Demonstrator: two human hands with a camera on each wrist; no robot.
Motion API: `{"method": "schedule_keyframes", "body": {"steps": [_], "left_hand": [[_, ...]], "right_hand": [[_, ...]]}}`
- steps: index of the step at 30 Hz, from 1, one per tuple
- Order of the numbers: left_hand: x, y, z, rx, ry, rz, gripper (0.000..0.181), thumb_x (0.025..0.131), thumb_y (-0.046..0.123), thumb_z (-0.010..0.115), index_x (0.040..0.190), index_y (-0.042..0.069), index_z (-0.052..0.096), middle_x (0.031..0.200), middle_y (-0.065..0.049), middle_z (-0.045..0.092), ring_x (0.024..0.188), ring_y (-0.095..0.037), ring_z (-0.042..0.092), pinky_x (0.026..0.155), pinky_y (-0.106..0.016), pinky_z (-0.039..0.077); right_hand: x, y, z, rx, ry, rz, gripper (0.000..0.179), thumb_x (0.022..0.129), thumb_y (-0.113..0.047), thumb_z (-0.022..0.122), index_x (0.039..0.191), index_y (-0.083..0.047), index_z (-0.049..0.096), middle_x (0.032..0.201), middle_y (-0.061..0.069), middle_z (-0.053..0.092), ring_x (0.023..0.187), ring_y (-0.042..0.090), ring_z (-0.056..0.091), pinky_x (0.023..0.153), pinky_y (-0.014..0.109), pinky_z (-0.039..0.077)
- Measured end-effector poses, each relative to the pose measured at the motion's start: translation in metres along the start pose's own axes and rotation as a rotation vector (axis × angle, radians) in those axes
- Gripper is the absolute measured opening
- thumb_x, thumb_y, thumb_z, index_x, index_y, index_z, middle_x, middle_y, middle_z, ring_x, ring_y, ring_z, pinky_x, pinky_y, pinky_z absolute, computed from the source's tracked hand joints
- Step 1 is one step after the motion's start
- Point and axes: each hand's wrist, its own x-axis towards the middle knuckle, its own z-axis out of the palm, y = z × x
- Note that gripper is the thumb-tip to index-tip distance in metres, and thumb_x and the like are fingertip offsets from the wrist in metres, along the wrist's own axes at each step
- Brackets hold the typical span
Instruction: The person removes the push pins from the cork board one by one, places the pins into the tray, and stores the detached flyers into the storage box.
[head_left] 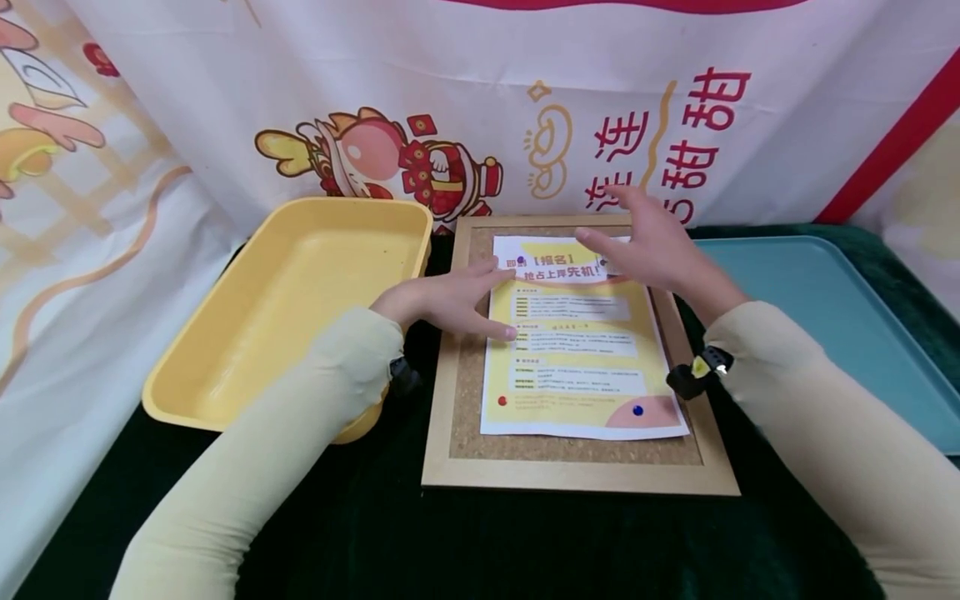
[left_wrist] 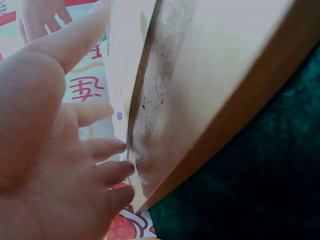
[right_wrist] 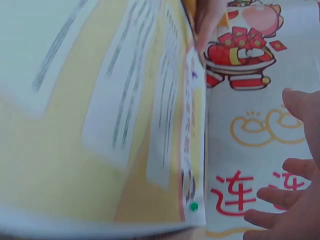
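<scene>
A cork board [head_left: 467,408] in a light wood frame lies in front of me, bearing a yellow and white printed sheet [head_left: 573,350]. A red pushpin [head_left: 502,401] and a blue pushpin [head_left: 638,410] sit in the sheet's lower corners. Near its upper left is a purple-blue pushpin [head_left: 521,260]; a green pushpin [right_wrist: 194,206] shows at another corner in the right wrist view. My left hand [head_left: 457,298] reaches over the board's left side, fingers spread, fingertips at the sheet's edge. Above the upper right corner my right hand [head_left: 656,246] is spread with nothing in it.
To the left of the board stands a yellow tray [head_left: 300,308]. A blue tray [head_left: 832,308] lies to the right, partly behind my right arm. Dark green cloth [head_left: 525,550] covers the table, and a printed white banner [head_left: 480,58] hangs behind.
</scene>
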Motion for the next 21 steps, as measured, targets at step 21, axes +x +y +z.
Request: {"method": "schedule_keyframes", "body": {"steps": [21], "left_hand": [[0.002, -0.003, 0.002, 0.011, -0.106, -0.036, 0.102, 0.099, 0.053, 0.071, 0.173, 0.022, 0.009, 0.180, -0.007, -0.014, 0.167, -0.029, -0.019, 0.136, -0.054, -0.001]], "right_hand": [[0.035, -0.034, 0.051, 0.464, -0.136, 0.061, 0.054, 0.105, -0.022, 0.068, 0.155, -0.013, 0.050, 0.136, 0.011, 0.063, 0.121, 0.028, 0.063, 0.105, 0.043, 0.052]]}}
